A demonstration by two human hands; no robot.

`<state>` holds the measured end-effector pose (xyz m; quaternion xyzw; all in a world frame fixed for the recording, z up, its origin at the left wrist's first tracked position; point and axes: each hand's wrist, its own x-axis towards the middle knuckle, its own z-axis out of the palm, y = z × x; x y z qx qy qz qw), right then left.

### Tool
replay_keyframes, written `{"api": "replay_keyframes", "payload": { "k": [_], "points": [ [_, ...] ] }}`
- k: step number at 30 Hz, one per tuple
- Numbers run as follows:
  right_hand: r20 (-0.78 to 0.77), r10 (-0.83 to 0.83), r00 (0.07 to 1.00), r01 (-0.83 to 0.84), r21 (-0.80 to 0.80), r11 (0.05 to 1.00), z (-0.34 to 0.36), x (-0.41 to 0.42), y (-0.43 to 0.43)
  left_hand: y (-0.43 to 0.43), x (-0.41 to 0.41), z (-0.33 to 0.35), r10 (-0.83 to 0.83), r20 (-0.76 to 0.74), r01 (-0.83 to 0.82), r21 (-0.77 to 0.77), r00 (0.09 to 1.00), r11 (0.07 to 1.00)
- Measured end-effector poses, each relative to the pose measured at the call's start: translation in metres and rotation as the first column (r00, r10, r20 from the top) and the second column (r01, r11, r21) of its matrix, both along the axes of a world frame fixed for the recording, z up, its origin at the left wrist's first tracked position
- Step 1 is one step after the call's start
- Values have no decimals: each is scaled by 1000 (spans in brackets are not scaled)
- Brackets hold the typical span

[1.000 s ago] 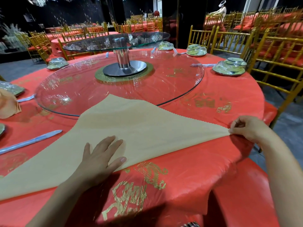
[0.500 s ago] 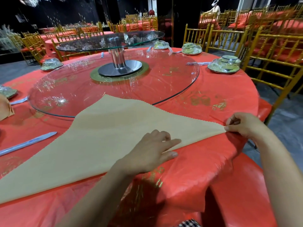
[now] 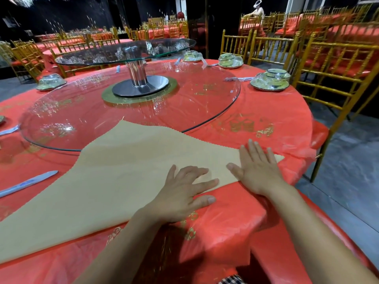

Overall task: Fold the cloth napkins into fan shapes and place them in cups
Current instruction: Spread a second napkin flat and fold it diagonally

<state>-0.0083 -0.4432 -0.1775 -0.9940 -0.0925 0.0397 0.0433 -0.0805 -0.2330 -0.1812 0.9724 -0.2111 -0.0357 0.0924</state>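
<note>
Beige napkin [image 3: 127, 173] flat on the red tabletop [image 3: 266, 111], far tip overlapping the near rim of the glass turntable [image 3: 184, 99]. Presses it with both palms, fingers spread, gripping nothing: left hand [image 3: 182, 193] on the edge farthest from the turntable, right hand [image 3: 258, 167] on the right corner.

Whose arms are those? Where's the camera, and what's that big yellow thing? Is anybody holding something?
They belong to a person wearing a camera on their head, so you see what they see. The left hand and right hand rest open on a tan cloth napkin; neither holds anything. The napkin is spread on a round table with a red cover, its far corner on a glass turntable. Wrapped bowl sets wait around the edge.
</note>
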Motion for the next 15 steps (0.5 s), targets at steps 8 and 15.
{"api": "replay_keyframes", "payload": {
  "k": [8,15],
  "points": [
    [-149,-322,935,317,-56,947,6,19,-59,1,-2,1,1,-14,-1,-35,1000,999],
    [119,-141,983,139,24,990,23,9,-21,0,-3,2,0,-6,0,-43,1000,999]
  ]
}}
